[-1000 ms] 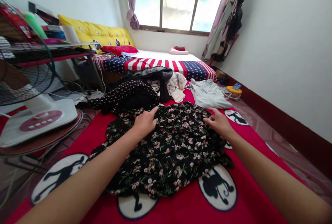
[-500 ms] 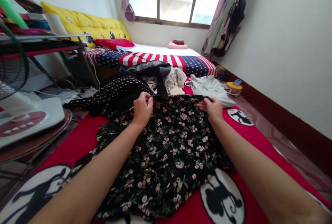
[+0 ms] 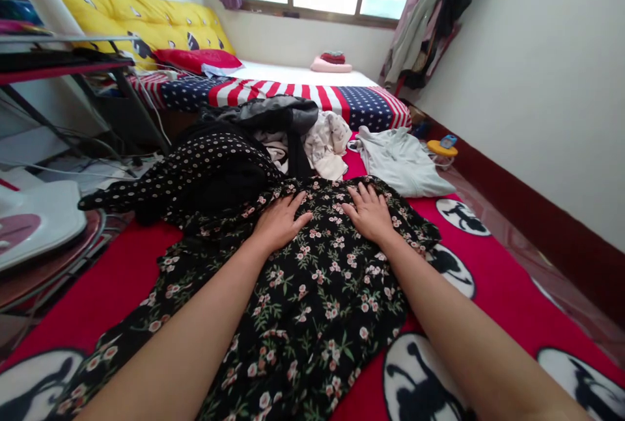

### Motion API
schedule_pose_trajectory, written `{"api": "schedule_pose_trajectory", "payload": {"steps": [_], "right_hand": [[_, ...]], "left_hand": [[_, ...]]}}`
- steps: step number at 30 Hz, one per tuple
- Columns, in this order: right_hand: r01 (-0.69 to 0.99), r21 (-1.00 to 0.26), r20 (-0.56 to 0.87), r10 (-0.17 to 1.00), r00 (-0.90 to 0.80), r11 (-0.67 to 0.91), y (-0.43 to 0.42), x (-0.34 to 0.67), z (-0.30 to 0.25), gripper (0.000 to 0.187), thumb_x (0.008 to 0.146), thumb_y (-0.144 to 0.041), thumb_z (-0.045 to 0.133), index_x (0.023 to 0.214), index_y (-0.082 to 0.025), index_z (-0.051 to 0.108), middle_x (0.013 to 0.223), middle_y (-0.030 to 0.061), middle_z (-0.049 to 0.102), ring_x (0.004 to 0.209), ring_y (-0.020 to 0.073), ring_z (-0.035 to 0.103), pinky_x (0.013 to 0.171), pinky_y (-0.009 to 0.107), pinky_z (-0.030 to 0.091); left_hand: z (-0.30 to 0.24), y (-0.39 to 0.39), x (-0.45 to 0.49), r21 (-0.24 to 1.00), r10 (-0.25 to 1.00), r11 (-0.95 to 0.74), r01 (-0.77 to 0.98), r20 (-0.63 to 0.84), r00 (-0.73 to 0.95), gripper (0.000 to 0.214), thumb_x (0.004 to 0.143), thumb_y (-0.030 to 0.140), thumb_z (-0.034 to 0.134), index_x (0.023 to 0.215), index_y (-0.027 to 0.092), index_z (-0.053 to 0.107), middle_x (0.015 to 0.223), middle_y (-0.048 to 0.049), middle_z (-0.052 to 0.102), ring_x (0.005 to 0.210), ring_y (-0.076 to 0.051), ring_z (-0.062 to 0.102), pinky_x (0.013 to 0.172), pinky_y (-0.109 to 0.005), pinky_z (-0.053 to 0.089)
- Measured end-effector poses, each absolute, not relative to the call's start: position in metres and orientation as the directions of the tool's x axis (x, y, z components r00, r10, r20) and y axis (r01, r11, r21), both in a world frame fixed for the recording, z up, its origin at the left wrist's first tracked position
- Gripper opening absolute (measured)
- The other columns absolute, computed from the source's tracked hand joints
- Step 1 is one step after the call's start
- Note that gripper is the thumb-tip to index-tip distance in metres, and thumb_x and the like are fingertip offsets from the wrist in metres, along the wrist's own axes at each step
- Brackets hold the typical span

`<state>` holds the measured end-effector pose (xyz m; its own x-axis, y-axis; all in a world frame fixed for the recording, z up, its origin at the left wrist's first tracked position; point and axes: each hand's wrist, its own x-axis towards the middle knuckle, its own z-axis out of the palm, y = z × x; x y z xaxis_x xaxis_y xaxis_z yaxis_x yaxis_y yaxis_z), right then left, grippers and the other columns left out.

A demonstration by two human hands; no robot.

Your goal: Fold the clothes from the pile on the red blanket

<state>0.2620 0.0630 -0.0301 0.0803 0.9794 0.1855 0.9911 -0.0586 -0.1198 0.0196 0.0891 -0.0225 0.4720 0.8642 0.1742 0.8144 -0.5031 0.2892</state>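
A black garment with small pink flowers [image 3: 312,304] lies spread on a red blanket with white monkey roundels [image 3: 122,271]. My left hand [image 3: 280,219] rests flat on its upper part, fingers stretched out. Close to its right, my right hand [image 3: 370,211] also lies flat on the cloth with fingers spread. Neither hand holds anything. Both forearms reach over the garment from the near edge.
A black dotted garment [image 3: 205,167] and a heap of grey and white clothes [image 3: 303,135] lie just beyond. A pale grey top [image 3: 400,161] is at the right. A stars-and-stripes mattress [image 3: 293,92], a fan base [image 3: 34,219] and a desk frame [image 3: 73,69] stand around.
Both hands let go of the garment's top edge and came together, now pressing flat on the cloth. The view dipped lower and nearer.
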Motion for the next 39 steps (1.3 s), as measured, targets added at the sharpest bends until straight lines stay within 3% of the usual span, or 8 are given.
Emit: {"api": "schedule_pose_trajectory", "payload": {"steps": [6, 15, 18, 21, 24, 27, 33, 39], "right_hand": [[0.993, -0.074, 0.166, 0.980, 0.108, -0.097, 0.059, 0.256, -0.026, 0.058, 0.098, -0.053, 0.032, 0.149, -0.025, 0.035, 0.159, 0.0074, 0.022, 0.146, 0.0287, 0.016, 0.116, 0.050, 0.016], [0.986, -0.146, 0.159, 0.982, 0.098, -0.074, 0.055, 0.253, -0.022, 0.060, 0.097, -0.050, 0.038, 0.149, -0.021, 0.035, 0.158, 0.0101, 0.021, 0.147, 0.0290, 0.013, 0.117, 0.051, 0.011], [0.948, -0.317, 0.083, 0.997, 0.000, 0.026, 0.045, 0.266, -0.011, 0.063, 0.091, -0.048, 0.052, 0.147, -0.021, 0.039, 0.158, 0.0097, 0.022, 0.147, 0.0275, 0.014, 0.117, 0.050, 0.012], [0.752, -0.643, 0.086, 0.990, -0.115, 0.143, 0.015, 0.294, 0.005, 0.051, 0.084, -0.041, 0.059, 0.131, -0.021, 0.058, 0.148, 0.0098, 0.043, 0.135, 0.0244, 0.041, 0.111, 0.041, 0.032], [0.623, -0.779, 0.234, 0.956, 0.175, 0.076, -0.035, 0.326, 0.015, 0.035, 0.083, -0.041, 0.055, 0.105, -0.018, 0.069, 0.110, 0.0094, 0.070, 0.101, 0.0216, 0.065, 0.092, 0.035, 0.048], [0.636, -0.766, 0.265, 0.854, 0.448, -0.096, -0.088, 0.343, 0.010, 0.032, 0.078, -0.043, 0.057, 0.090, -0.017, 0.068, 0.086, 0.0076, 0.072, 0.080, 0.0214, 0.065, 0.079, 0.035, 0.050], [0.560, -0.773, 0.064, 0.841, 0.537, -0.298, -0.138, 0.321, -0.017, 0.046, 0.079, -0.055, 0.055, 0.101, -0.016, 0.065, 0.089, 0.0083, 0.070, 0.079, 0.0219, 0.064, 0.073, 0.034, 0.048], [0.795, -0.446, 0.150, 0.841, 0.519, -0.411, -0.121, 0.279, -0.014, 0.035, 0.080, -0.052, 0.056, 0.089, -0.019, 0.062, 0.094, 0.0087, 0.064, 0.081, 0.0239, 0.060, 0.064, 0.031, 0.042]], "left_hand": [[-0.019, 0.065, 0.023, 0.482, 0.713, -0.687, 0.544, 0.304, 0.631, 0.053, 0.098, 0.051, 0.031, 0.142, 0.025, 0.045, 0.153, -0.0039, 0.037, 0.138, -0.020, 0.039, 0.115, -0.038, 0.031], [-0.020, 0.038, 0.039, 0.181, 0.684, -0.729, 0.660, 0.164, 0.710, 0.058, 0.091, 0.060, 0.044, 0.145, 0.040, 0.037, 0.158, 0.0014, 0.024, 0.146, -0.027, 0.020, 0.115, -0.055, 0.022], [-0.019, 0.038, 0.038, 0.160, 0.690, -0.724, 0.671, 0.159, 0.707, 0.058, 0.091, 0.061, 0.041, 0.145, 0.041, 0.036, 0.159, 0.0012, 0.024, 0.146, -0.027, 0.019, 0.115, -0.055, 0.022], [-0.019, 0.038, 0.038, 0.164, 0.685, -0.728, 0.666, 0.164, 0.709, 0.058, 0.092, 0.061, 0.039, 0.146, 0.041, 0.035, 0.159, 0.0010, 0.024, 0.146, -0.028, 0.019, 0.115, -0.055, 0.021], [-0.021, 0.038, 0.038, 0.171, 0.683, -0.730, 0.661, 0.170, 0.710, 0.058, 0.092, 0.062, 0.038, 0.145, 0.041, 0.035, 0.159, 0.0005, 0.024, 0.146, -0.028, 0.020, 0.115, -0.055, 0.021], [-0.022, 0.038, 0.038, 0.182, 0.688, -0.725, 0.664, 0.167, 0.706, 0.058, 0.092, 0.062, 0.038, 0.145, 0.040, 0.036, 0.159, 0.0000, 0.025, 0.146, -0.028, 0.019, 0.115, -0.056, 0.019], [-0.023, 0.039, 0.038, 0.212, 0.688, -0.725, 0.656, 0.175, 0.704, 0.058, 0.091, 0.061, 0.040, 0.145, 0.039, 0.036, 0.159, -0.0011, 0.025, 0.146, -0.029, 0.019, 0.115, -0.057, 0.018], [-0.021, 0.038, 0.037, 0.205, 0.691, -0.723, 0.660, 0.168, 0.704, 0.057, 0.092, 0.060, 0.040, 0.145, 0.039, 0.036, 0.159, -0.0013, 0.025, 0.146, -0.029, 0.020, 0.115, -0.056, 0.018]]}}
